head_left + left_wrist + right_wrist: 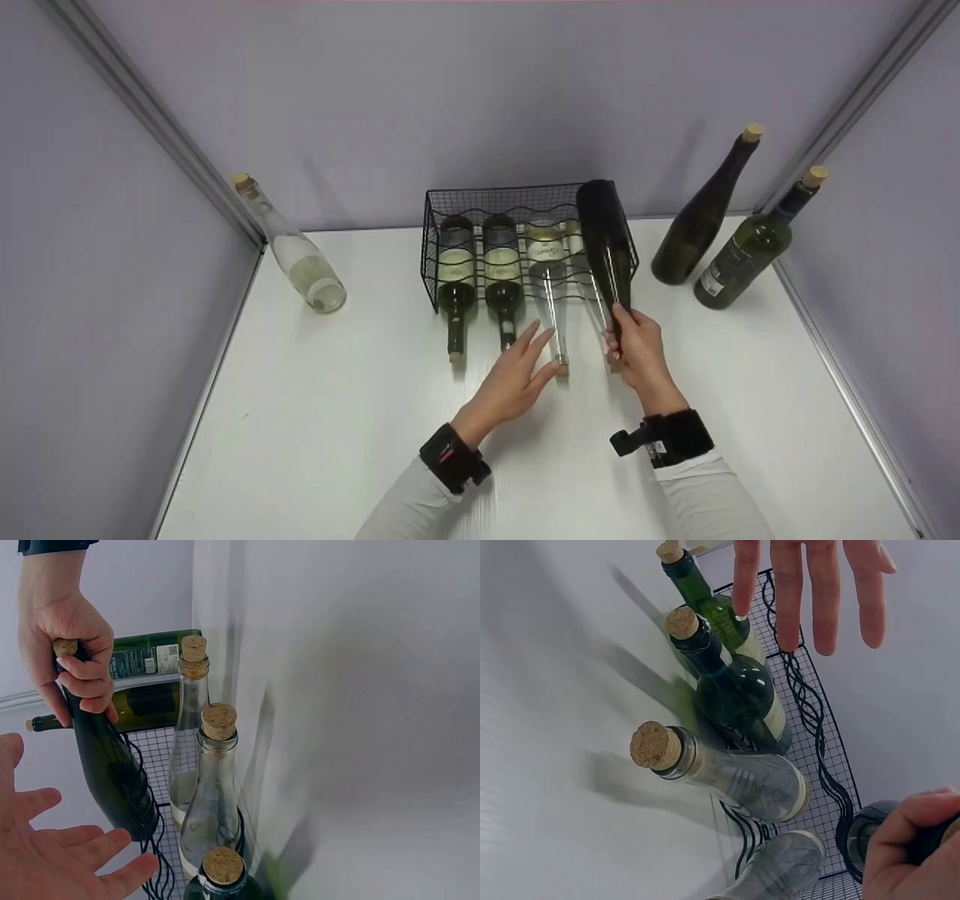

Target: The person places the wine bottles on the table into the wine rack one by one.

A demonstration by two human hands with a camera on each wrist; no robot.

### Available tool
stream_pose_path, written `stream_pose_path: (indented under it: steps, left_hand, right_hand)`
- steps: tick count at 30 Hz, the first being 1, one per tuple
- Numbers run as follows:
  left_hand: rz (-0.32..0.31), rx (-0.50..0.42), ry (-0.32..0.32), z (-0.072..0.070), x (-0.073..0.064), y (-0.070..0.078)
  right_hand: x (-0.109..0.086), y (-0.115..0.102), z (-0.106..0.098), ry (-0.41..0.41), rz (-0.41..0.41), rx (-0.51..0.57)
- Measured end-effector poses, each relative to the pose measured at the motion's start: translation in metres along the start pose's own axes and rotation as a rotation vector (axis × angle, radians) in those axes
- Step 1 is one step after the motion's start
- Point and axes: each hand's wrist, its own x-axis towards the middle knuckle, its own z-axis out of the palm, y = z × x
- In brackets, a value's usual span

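Right now, a person's right hand (643, 346), right of centre in the head frame, grips a dark bottle (604, 232) by the neck, fingers curled round it. The bottle slants upward in the frame, its base covering part of the right end of a black wire rack (495, 199); whether it touches the wires, I can't tell. In the left wrist view its cork (66, 646) pokes out of the grip.

The left hand (514, 382), just below the centre of the frame, holds nothing: its fingers are spread wide, near the neck of a clear bottle in the rack.

The rack sits mid-frame on a white tabletop (337, 420). Two green bottles (456, 296) lie in its left half, and two clear bottles (551, 289) to their right, all with their necks pointing down the frame.

Over at the left of the frame, a corked bottle (296, 255) of clear glass stands upright. Toward the upper right stand a brown bottle (697, 217) and, beside it, a labelled bottle (750, 251) of green glass, both corked. Each wrist wears a black strap (679, 439) over a pale sleeve (716, 499).
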Motion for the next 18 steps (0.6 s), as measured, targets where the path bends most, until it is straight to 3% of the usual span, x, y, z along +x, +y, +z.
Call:
stream_pose_path:
  steps: [18]
  left_hand:
    - [-0.004,0.001,-0.005,0.004,0.008,0.004]
  right_hand:
    - [0.014,-0.007,0.004,0.032,-0.061,-0.025]
